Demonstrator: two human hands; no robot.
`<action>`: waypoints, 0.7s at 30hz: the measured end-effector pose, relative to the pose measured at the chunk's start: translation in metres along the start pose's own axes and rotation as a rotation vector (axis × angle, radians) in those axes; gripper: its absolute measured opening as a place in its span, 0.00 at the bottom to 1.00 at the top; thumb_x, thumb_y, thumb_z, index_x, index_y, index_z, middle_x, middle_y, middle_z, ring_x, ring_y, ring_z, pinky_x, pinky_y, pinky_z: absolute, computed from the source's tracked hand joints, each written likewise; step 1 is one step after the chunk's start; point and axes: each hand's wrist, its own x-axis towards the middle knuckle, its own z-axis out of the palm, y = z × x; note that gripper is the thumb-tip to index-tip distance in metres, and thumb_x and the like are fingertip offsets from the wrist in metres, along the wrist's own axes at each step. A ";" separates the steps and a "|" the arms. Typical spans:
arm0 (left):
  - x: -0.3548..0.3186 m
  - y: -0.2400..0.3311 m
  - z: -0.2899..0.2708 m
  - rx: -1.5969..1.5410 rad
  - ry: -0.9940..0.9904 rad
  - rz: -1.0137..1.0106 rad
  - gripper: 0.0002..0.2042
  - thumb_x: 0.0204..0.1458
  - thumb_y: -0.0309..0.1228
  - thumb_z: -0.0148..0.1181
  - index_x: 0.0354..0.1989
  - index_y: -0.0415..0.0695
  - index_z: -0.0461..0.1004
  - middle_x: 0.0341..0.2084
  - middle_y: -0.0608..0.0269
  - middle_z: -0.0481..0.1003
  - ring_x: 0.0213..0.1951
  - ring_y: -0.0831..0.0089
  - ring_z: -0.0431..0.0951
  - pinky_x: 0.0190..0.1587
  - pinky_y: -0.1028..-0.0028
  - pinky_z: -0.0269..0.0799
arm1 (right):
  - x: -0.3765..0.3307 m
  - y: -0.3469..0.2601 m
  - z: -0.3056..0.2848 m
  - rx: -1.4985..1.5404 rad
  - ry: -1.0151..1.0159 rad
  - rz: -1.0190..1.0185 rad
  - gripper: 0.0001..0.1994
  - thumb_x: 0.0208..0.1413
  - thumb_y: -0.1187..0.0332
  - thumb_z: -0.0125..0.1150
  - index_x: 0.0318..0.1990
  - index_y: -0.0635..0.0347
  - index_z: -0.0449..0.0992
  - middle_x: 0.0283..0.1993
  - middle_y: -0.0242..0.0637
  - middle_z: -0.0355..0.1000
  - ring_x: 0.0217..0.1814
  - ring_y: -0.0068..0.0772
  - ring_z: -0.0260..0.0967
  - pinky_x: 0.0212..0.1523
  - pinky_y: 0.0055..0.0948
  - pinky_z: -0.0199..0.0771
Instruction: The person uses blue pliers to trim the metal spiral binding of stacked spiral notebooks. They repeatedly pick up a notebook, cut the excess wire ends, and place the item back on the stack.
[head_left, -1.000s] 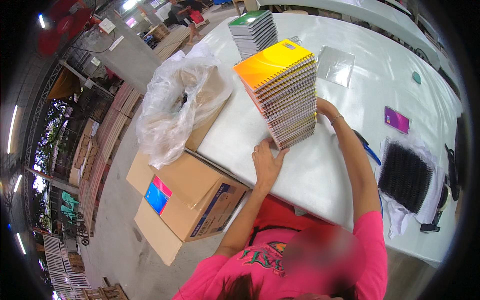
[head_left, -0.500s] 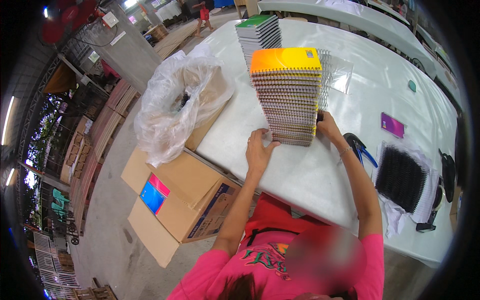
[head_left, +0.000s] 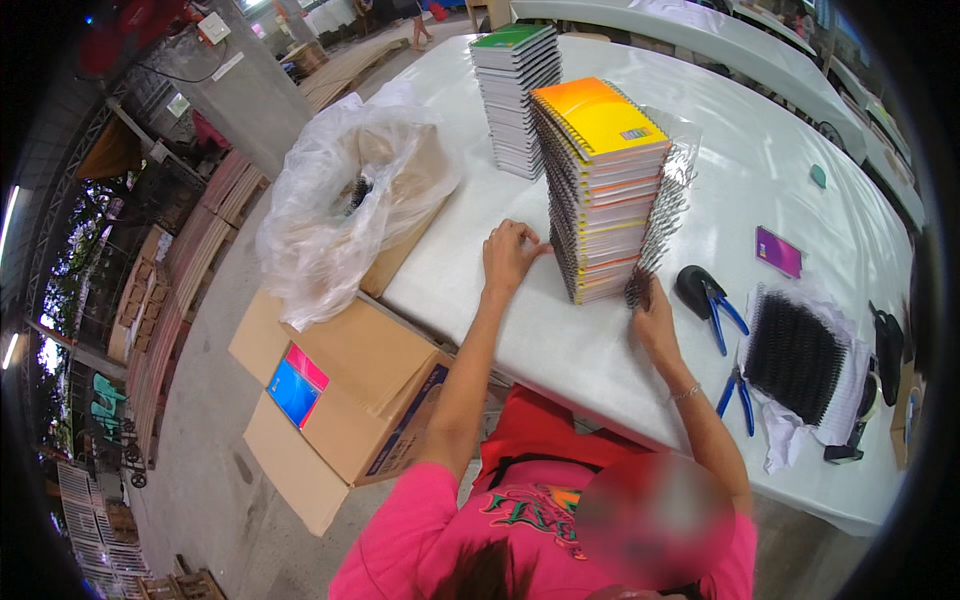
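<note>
A tall stack of spiral notebooks [head_left: 606, 220], yellow-orange cover on top, stands on the white table [head_left: 470, 225]. Wire coils run down its left side and bulge out along the right. Beside its lower left edge is my left hand [head_left: 510, 258], fingers loosely bent and thumb pointing at the stack, apparently just off it. At the bottom right corner, my right hand [head_left: 656, 318] grips the stack by the coils; some fingertips are hidden. Behind stands a second notebook stack [head_left: 515, 95] with a green cover.
Right of the stack lie blue-handled pliers [head_left: 718, 310], a second pair of pliers [head_left: 738, 400], a purple card [head_left: 778, 252] and a bundle of black coils [head_left: 797, 355]. Left are a plastic-lined box [head_left: 345, 210] and an open cardboard carton [head_left: 350, 385] with a blue-pink notebook [head_left: 297, 387].
The yellow-topped stack has turned clockwise, its coil edge swinging from facing me to the left. My left hand has come away from its base; my right hand has moved nearer me.
</note>
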 end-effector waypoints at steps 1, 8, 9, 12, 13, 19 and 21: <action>0.005 0.001 0.001 0.016 -0.045 0.000 0.18 0.39 0.41 0.77 0.34 0.44 0.78 0.32 0.59 0.76 0.38 0.57 0.77 0.41 0.61 0.72 | -0.011 -0.016 0.004 0.005 -0.008 0.036 0.34 0.43 0.88 0.39 0.65 0.72 0.61 0.60 0.59 0.69 0.67 0.48 0.66 0.67 0.35 0.61; 0.041 0.001 0.019 -0.026 -0.049 0.085 0.11 0.46 0.38 0.69 0.31 0.45 0.77 0.31 0.58 0.76 0.38 0.55 0.77 0.40 0.58 0.71 | -0.048 -0.034 0.023 0.136 -0.081 0.097 0.39 0.44 0.89 0.38 0.70 0.63 0.53 0.64 0.53 0.66 0.59 0.42 0.68 0.62 0.35 0.66; 0.043 -0.002 0.021 -0.010 -0.041 0.117 0.10 0.49 0.37 0.66 0.31 0.44 0.76 0.32 0.56 0.76 0.38 0.53 0.77 0.40 0.57 0.71 | -0.051 -0.035 0.028 0.176 -0.079 0.121 0.39 0.45 0.89 0.38 0.71 0.63 0.53 0.64 0.54 0.65 0.60 0.43 0.68 0.62 0.35 0.66; 0.051 -0.008 0.032 -0.099 0.004 0.213 0.11 0.52 0.37 0.59 0.33 0.41 0.76 0.35 0.50 0.78 0.40 0.48 0.76 0.41 0.56 0.71 | -0.059 -0.040 0.042 0.317 -0.070 0.221 0.37 0.51 0.88 0.41 0.73 0.60 0.50 0.68 0.49 0.60 0.63 0.39 0.65 0.63 0.32 0.65; 0.053 -0.010 0.037 -0.154 0.020 0.245 0.12 0.53 0.37 0.57 0.33 0.39 0.76 0.36 0.48 0.78 0.41 0.46 0.76 0.41 0.56 0.71 | -0.061 -0.042 0.047 0.373 -0.056 0.259 0.37 0.52 0.88 0.42 0.73 0.59 0.50 0.69 0.47 0.59 0.64 0.37 0.64 0.64 0.31 0.65; 0.072 -0.022 0.055 -0.340 -0.150 0.157 0.17 0.55 0.42 0.56 0.43 0.41 0.73 0.44 0.46 0.74 0.47 0.46 0.74 0.47 0.56 0.70 | -0.066 -0.054 0.070 0.596 -0.039 0.322 0.40 0.52 0.88 0.43 0.75 0.62 0.42 0.72 0.53 0.51 0.70 0.47 0.61 0.64 0.34 0.67; 0.077 -0.022 0.059 -0.391 -0.200 0.146 0.17 0.56 0.43 0.55 0.44 0.41 0.71 0.45 0.46 0.73 0.48 0.47 0.73 0.48 0.56 0.70 | -0.068 -0.051 0.081 0.643 -0.007 0.311 0.40 0.51 0.86 0.43 0.75 0.60 0.43 0.73 0.51 0.51 0.71 0.46 0.60 0.65 0.35 0.66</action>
